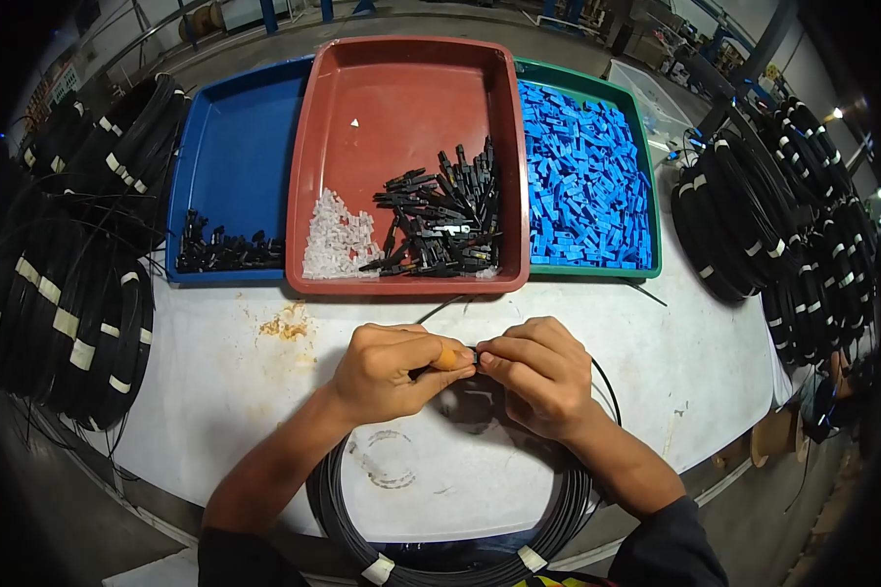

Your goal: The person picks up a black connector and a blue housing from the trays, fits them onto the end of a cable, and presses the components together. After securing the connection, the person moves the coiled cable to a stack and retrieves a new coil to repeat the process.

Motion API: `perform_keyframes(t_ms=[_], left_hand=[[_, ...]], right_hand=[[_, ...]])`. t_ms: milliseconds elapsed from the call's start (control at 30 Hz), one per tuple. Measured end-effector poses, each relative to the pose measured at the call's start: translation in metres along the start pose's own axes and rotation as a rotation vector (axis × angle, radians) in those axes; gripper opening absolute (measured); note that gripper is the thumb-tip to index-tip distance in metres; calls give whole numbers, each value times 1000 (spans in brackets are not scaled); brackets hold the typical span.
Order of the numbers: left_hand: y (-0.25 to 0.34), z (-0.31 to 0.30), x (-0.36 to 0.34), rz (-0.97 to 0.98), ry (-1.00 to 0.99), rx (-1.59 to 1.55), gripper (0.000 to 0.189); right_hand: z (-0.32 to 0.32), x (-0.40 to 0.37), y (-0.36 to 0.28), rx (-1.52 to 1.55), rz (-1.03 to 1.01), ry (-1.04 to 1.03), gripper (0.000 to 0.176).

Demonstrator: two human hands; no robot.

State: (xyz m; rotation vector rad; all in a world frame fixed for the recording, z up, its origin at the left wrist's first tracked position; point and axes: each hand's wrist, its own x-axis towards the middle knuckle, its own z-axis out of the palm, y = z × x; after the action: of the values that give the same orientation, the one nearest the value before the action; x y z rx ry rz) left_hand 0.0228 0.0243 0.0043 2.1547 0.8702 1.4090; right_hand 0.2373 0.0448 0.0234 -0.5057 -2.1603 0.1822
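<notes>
Both my hands meet above the white table, just in front of the red tray. My left hand [392,370], with an orange band on one finger, pinches a small black piece [476,358] between thumb and fingertips. From the other side, my right hand [541,375] pinches the same piece; its fingers hide most of it. A coil of black cable [347,519] with white tape bands lies below my hands at the table's near edge, and its loose end curves up beside my right hand.
A red tray [411,285] holds clear pieces and black connectors. Left of it, a blue tray [230,277] holds small black parts; right, a green tray [656,235] holds blue clips. Taped cable coils are stacked at the left [69,333] and right [734,215].
</notes>
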Motion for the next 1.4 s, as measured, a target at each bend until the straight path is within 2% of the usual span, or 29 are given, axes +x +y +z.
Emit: perform_keyframes(t_ms=[67,133,167,300,367,467,500,567,600,667,733,800,833,900,933,1000,1033,1100,1133,1200,1233,1300,1400], left_hand=[[-1,1,1,11,-19,-8,13],[-4,1,3,270,-40,207,13],[-3,1,3,317,-69,271,15],[-1,-1,-1,226,-61,216,11],[0,0,1,108,-4,87,17],[3,0,1,56,-7,64,16],[3,1,1,57,-11,61,16],[1,2,4,264,-29,203,16],[0,0,4,264,-41,207,16],[1,-2,4,361,-114,329,15],[1,-2,4,342,-98,307,14],[-1,0,2,189,-4,120,14],[0,0,2,190,7,118,14],[4,-1,3,45,-2,63,15],[4,-1,4,45,-1,61,15],[4,-1,3,1,7,12,15],[5,-1,1,-9,-2,11,15],[5,0,3,5,17,-51,16],[5,0,3,4,18,-53,16],[3,2,4,221,-4,113,16],[3,2,5,222,-5,107,16],[5,1,6,447,-41,339,18],[4,-2,3,371,-49,323,18]], right_hand=[[1,-3,2,-84,-52,8,29],[7,-14,9,231,273,-71,28],[10,-15,8,283,362,-59,27],[7,-8,4,310,367,-82,26],[6,-5,5,106,81,47,25],[6,-4,4,-7,-39,77,23],[4,-4,4,-9,-35,79,23],[0,-5,4,33,6,-78,20],[2,-7,6,37,11,-66,20],[7,-14,10,336,341,-136,20],[8,-13,8,359,365,-129,22],[7,-10,4,303,342,-61,24],[7,-9,5,299,338,-69,24],[7,-8,6,188,128,30,26],[6,-7,7,188,128,28,26],[2,-6,6,46,-21,34,24],[1,-7,4,52,-9,38,24],[0,-4,4,-56,-169,68,27],[1,-4,5,-56,-169,65,27],[1,-6,6,60,-78,7,29],[2,-9,7,154,41,-11,25],[1,-11,10,223,115,-53,25],[5,-12,12,306,185,-100,29]])
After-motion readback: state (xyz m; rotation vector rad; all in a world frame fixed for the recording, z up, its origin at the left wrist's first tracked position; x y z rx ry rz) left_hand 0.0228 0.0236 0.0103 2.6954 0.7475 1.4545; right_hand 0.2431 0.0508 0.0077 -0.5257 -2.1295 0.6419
